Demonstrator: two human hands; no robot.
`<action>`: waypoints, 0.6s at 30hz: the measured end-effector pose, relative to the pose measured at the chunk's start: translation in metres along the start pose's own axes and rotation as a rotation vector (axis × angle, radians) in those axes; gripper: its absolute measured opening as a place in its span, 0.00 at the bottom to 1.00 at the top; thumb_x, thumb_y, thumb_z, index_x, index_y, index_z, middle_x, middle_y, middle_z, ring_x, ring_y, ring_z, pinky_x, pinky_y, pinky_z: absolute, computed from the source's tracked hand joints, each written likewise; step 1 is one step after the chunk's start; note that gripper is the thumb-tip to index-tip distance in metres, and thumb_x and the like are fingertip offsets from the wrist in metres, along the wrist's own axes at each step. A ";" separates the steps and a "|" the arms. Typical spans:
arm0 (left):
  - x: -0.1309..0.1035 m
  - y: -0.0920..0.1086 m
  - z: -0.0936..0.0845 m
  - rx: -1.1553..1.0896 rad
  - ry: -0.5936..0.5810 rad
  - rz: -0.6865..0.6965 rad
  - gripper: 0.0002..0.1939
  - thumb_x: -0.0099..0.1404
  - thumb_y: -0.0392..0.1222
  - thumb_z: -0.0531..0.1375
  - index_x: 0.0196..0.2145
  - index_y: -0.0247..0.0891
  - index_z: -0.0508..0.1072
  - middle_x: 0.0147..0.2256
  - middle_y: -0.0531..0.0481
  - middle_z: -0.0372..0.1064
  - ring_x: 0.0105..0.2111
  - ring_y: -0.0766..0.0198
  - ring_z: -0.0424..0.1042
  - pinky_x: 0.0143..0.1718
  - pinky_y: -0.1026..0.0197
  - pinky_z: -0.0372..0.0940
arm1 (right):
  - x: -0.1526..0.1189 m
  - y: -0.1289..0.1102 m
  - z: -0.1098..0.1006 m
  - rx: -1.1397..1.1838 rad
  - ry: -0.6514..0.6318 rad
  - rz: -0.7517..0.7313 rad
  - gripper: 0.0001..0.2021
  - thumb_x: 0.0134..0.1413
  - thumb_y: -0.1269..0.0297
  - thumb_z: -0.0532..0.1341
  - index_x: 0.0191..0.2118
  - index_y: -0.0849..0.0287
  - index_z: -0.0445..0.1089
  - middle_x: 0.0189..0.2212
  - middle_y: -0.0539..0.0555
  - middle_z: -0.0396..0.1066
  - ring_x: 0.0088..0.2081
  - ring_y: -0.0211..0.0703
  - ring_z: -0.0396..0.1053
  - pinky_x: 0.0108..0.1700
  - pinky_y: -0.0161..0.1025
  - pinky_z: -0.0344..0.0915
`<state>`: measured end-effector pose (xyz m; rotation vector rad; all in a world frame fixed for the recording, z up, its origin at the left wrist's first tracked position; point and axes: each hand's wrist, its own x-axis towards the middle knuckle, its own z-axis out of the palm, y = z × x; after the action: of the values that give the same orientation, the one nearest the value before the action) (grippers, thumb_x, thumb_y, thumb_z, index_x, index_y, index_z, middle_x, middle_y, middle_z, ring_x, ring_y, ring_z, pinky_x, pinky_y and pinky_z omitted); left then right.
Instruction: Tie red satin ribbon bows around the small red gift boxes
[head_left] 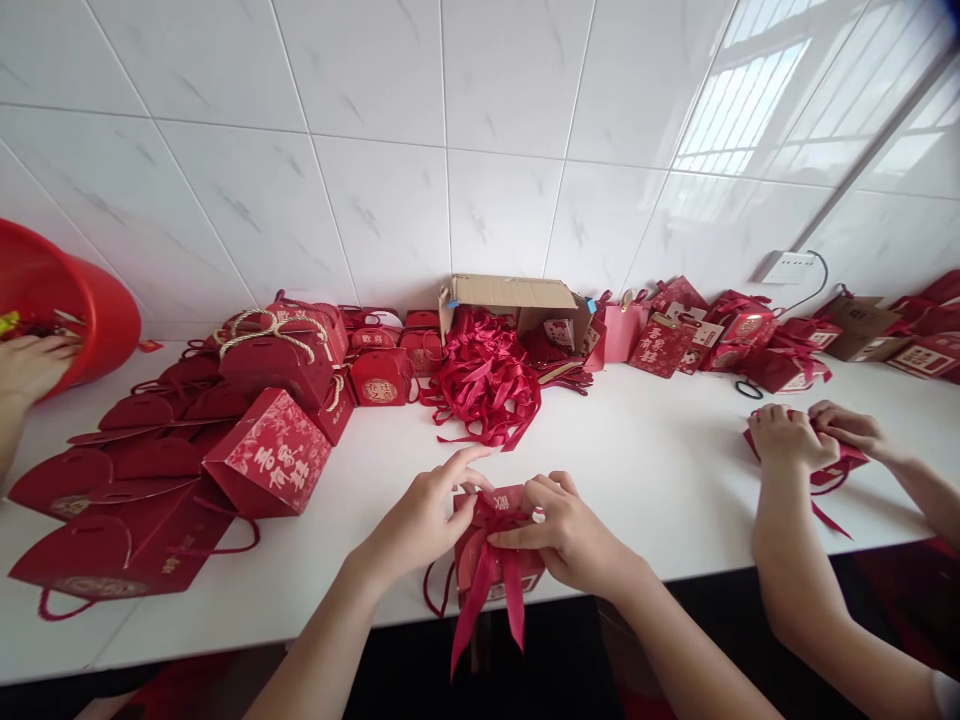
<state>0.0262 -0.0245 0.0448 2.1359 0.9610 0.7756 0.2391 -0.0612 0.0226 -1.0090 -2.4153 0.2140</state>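
Note:
A small red gift box (466, 570) lies at the front edge of the white counter, with a cord handle looping out at its left. Around it runs a red satin ribbon (486, 575), knotted on top, its two tails hanging over the near edge. My left hand (420, 515) is at the box's upper left, thumb and fingertips pinching the ribbon by the knot; the forefinger is raised. From the right, my right hand (574, 530), with a ring, lays its index finger along the knot and curls the other fingers around the ribbon and the box's side.
Finished-looking red boxes (150, 530) are piled at left. Behind my hands, a ribbon heap (491, 385) spills from a cardboard carton (514, 291). A person's hand reaches into a red bucket (112, 310) at far left. Another person's hands (791, 435) work on a ribboned box at right.

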 end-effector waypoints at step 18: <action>0.003 -0.002 0.003 0.065 -0.166 0.016 0.11 0.64 0.35 0.53 0.43 0.44 0.69 0.37 0.49 0.67 0.40 0.59 0.68 0.44 0.59 0.64 | -0.003 0.006 0.009 0.127 0.056 -0.038 0.18 0.56 0.74 0.57 0.45 0.42 0.74 0.34 0.54 0.65 0.36 0.43 0.60 0.40 0.43 0.60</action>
<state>0.0295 -0.0216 0.0420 2.2265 0.8938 0.5710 0.2399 -0.0582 0.0121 -0.9002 -2.3360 0.3173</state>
